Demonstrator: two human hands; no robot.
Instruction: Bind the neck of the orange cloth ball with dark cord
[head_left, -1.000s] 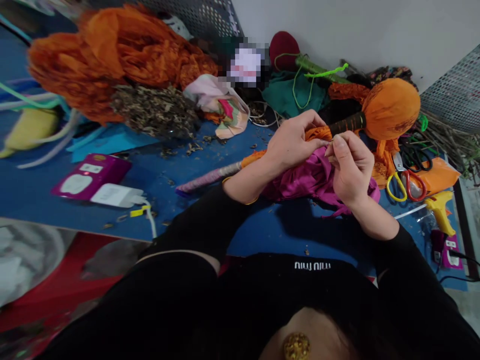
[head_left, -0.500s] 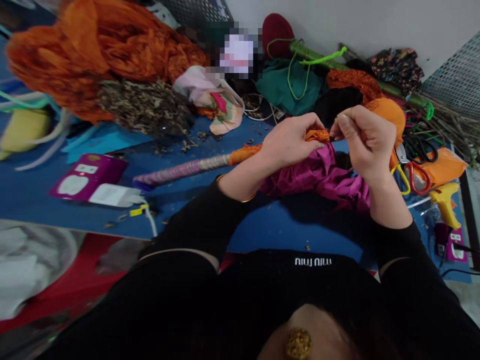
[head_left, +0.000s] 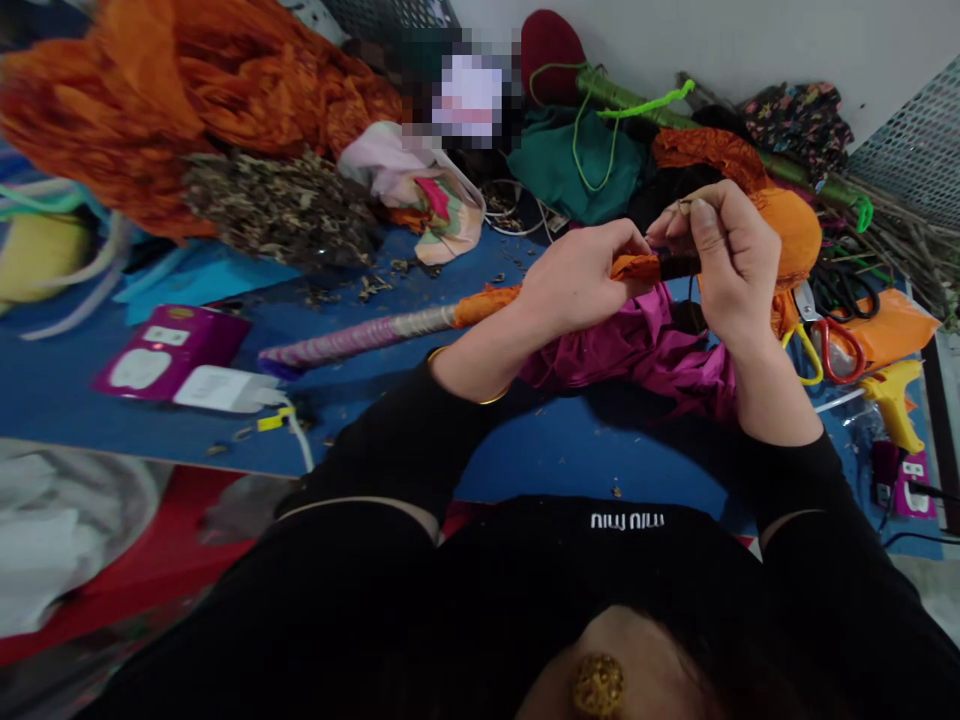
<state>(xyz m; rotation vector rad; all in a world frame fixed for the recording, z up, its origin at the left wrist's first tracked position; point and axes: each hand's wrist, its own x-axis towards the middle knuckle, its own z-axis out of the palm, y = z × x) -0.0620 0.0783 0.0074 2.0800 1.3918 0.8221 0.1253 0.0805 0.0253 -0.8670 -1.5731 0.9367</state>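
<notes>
A long stick (head_left: 360, 338), wound with purple-and-white striping at one end and orange cloth (head_left: 484, 305) further along, runs across the table. My left hand (head_left: 574, 275) is closed around its orange-wrapped part. Beyond those fingers a bunched orange end shows, then a short dark brown length of stick (head_left: 679, 266). Just above that dark part, my right hand (head_left: 731, 260) has thumb and forefinger pinched on a small brownish bit, too small to name. Crumpled magenta cloth (head_left: 630, 345) lies below both hands.
Dried leaves (head_left: 285, 215) and orange fabric (head_left: 202, 90) are heaped at the far left. Scissors with red and yellow handles (head_left: 836, 350) and a yellow glue gun (head_left: 896, 400) lie at the right. A purple-and-white box (head_left: 172, 350) stands near the front left edge.
My right hand has risen slightly and moved away from my left fingers, uncovering the dark part of the stick. My left hand keeps its hold.
</notes>
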